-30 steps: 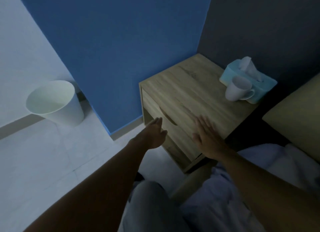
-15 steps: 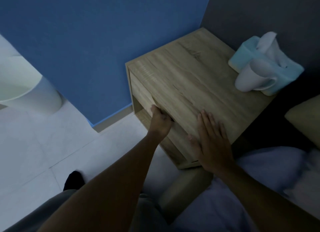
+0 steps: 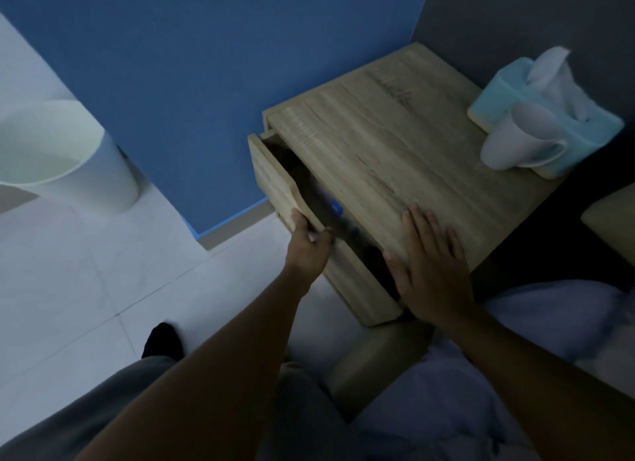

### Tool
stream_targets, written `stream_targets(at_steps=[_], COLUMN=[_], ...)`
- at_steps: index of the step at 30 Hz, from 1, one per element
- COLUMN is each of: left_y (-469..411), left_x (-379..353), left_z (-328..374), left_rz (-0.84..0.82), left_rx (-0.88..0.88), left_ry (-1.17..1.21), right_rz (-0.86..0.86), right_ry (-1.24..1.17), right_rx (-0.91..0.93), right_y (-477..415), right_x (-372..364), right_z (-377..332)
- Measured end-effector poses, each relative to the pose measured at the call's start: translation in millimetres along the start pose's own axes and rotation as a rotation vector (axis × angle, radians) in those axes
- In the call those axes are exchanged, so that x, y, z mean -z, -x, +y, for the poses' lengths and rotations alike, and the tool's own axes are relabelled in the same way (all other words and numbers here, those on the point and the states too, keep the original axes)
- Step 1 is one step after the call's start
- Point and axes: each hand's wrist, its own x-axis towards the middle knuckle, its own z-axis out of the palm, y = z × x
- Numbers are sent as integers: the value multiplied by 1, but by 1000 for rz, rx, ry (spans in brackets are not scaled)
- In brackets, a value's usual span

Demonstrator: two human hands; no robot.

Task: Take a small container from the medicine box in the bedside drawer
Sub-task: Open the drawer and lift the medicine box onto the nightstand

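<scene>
A wooden bedside table point(image 3: 395, 158) stands in the corner. Its top drawer point(image 3: 275, 182) is pulled out a little, leaving a dark gap. A small blue bit point(image 3: 336, 207) shows in that gap; the rest of the drawer's inside is too dark to read, and no medicine box or container can be made out. My left hand point(image 3: 307, 244) is shut on the drawer front at its cut-out handle. My right hand point(image 3: 431, 268) lies flat with fingers spread on the table's front right edge.
A white mug point(image 3: 519, 141) leans against a light blue tissue box point(image 3: 546, 117) at the back right of the table top. A white waste bin point(image 3: 65, 154) stands on the tiled floor at left. Bedding point(image 3: 515, 374) lies at lower right, my legs below.
The drawer was shut half a second ago and now stands partly pulled out, my left hand gripping its handle. My right hand stays pressed on the table top.
</scene>
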Motion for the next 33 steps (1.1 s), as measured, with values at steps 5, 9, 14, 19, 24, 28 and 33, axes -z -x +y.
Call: stream_targets(at_steps=[5,9,14,19,24,28,33], left_y=[22,42,62,75,85,91,99], left_x=[36,62,83,98,110,108,101], left_z=[-16,-24,-34,-35,-37,-31,-7], left_rz=[-24,-30,-3,27,69,88,294], left_rx=[4,11,39,96,109,119,-151], left_ry=[-8,-40,-75,-51,-89,-100,-338], right_rz=[-10,33,18,-47,-187,-265,93], right_ry=[15,14,0,-15,-31,-75,-137], right_rx=[1,-2,0,-7,-28,-139,179], right_y=[-2,1,0,-1,-5,-3,30], right_x=[0,-3,-4,0,7,14,15], right_z=[0,2,2,2,2,-15,-62])
